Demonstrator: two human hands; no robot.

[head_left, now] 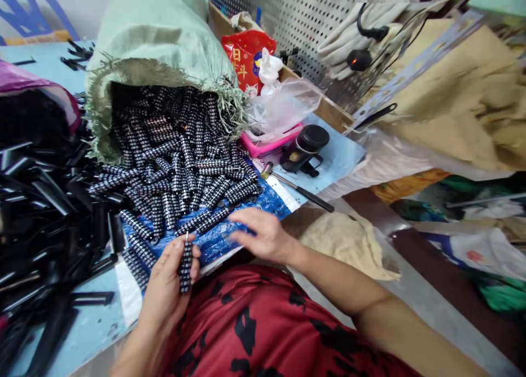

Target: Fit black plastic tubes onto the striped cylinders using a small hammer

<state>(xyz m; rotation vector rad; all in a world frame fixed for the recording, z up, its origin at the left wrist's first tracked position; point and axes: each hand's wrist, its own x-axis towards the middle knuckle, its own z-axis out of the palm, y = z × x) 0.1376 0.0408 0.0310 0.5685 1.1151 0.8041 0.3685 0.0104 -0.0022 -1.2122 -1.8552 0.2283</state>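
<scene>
My left hand [168, 270] is closed round a slim black stick [186, 267] covered in rows of small white marks, held upright with a thin metal pin sticking out of its top. Just over the front edge of the blue plastic sheet [267, 199], my right hand [265, 237] has its fingers apart and holds nothing; it is slightly blurred. Similar white-marked black sticks [181, 174] lie heaped in front of both hands. They spill from the mouth of a pale green woven sack [152, 26].
On the left, long glossy black pieces [53, 185] are piled beside a purple bag [33, 78]. To the right are a hammer-like tool [304, 193], a black-lidded jar [310, 141], a pink tray [271, 144] and a red packet [246, 59]. A perforated metal panel [296, 21] stands behind.
</scene>
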